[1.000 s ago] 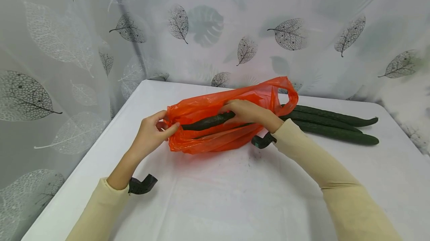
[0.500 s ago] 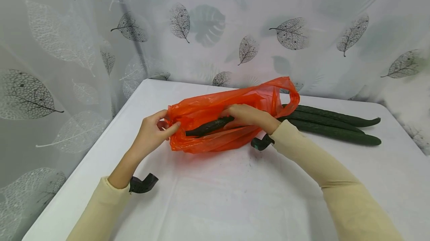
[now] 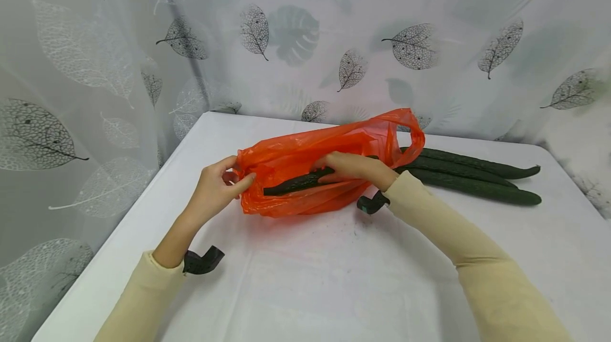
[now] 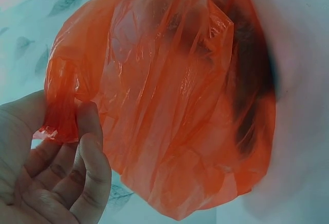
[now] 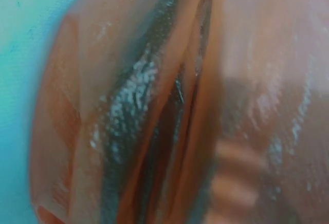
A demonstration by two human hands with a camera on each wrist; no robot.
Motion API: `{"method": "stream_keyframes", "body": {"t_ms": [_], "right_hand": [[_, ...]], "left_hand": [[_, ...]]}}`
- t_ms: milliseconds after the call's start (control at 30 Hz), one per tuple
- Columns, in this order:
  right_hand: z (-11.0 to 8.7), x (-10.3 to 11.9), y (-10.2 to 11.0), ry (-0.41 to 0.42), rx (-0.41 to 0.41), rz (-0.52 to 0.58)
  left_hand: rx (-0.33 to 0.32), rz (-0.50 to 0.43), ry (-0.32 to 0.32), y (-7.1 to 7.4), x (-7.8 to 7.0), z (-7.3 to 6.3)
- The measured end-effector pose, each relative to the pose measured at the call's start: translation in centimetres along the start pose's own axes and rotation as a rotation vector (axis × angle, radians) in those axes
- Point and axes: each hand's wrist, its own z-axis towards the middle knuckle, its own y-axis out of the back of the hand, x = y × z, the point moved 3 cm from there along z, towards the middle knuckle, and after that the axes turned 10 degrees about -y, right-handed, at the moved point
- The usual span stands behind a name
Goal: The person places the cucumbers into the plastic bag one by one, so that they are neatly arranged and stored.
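Note:
An orange-red plastic bag (image 3: 286, 147) lies on its side across the table with its upper opening spread. My left hand (image 3: 221, 183) pinches the bag's left end; in the left wrist view a gathered strip of the bag (image 4: 61, 100) sits between thumb and fingers. Inside the bag, my right hand (image 3: 346, 166) grips a dark green cucumber (image 3: 291, 185) near its middle, the cucumber's left end pointing toward my left hand. Through the thin plastic, the right wrist view shows a bumpy cucumber (image 5: 131, 106) and blurred fingers (image 5: 236, 185).
Several long cucumbers (image 3: 477, 183) lie side by side on the white table (image 3: 310, 289), right of the bag. The bag's handle loop (image 3: 417, 138) stands up by their near ends. Black mounts (image 3: 202, 261) sit on both wrists. A leaf-patterned curtain (image 3: 310, 82) hangs behind.
My right hand has lowered the cucumber deeper into the bag, its left end dropping away from my left thumb. The left hand keeps its pinch in place.

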Motion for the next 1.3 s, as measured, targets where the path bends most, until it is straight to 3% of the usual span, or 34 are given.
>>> {"method": "stream_keyframes", "body": {"t_ms": [233,700,967,1300], "right_hand": [[-0.5,-0.7,0.2,-0.016,-0.011,0.071],[-1.7,-1.3,0.7,-0.008,-0.066,0.108],[-4.0,-0.9,1.9,0.035,-0.167,0.089],[-6.2,-0.7,2.6,0.048,-0.251,0.158]], "left_hand": [[0.001,-0.004,0.001,-0.1,-0.1,0.0],[0.006,-0.016,-0.011,-0.1,-0.4,-0.1],[0.011,-0.009,-0.011,-0.3,-0.5,-0.1],[0.02,-0.001,-0.014,-0.4,-0.5,-0.1]]}}
